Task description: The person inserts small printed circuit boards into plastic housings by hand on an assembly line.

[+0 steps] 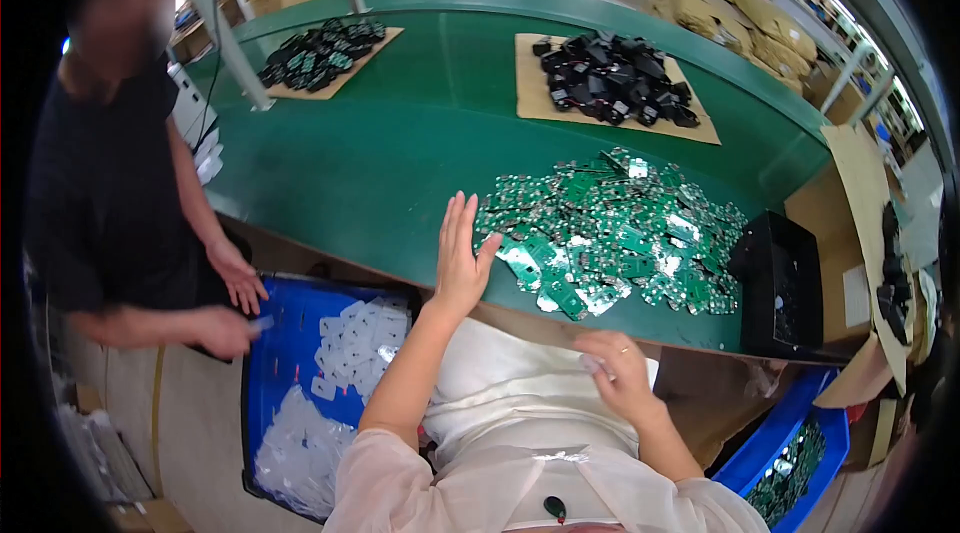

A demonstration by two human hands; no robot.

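Note:
My left hand (463, 258) is raised over the near edge of the green table, its fingers stretched out and holding nothing. Beside its thumb begins a wide, loose heap of green circuit boards (620, 233). My right hand (622, 371) is in front of my lap, below the table edge, with its fingers curled closed. A small pale thing (592, 365) shows at those fingers, too indistinct to name.
Black plastic parts (620, 78) lie on cardboard at the back; dark round parts (320, 55) lie at the far left. A black bin (780, 278) stands right. Blue crates hold white pieces (360, 341) and circuit boards (790, 473). A co-worker (120, 183) stands left.

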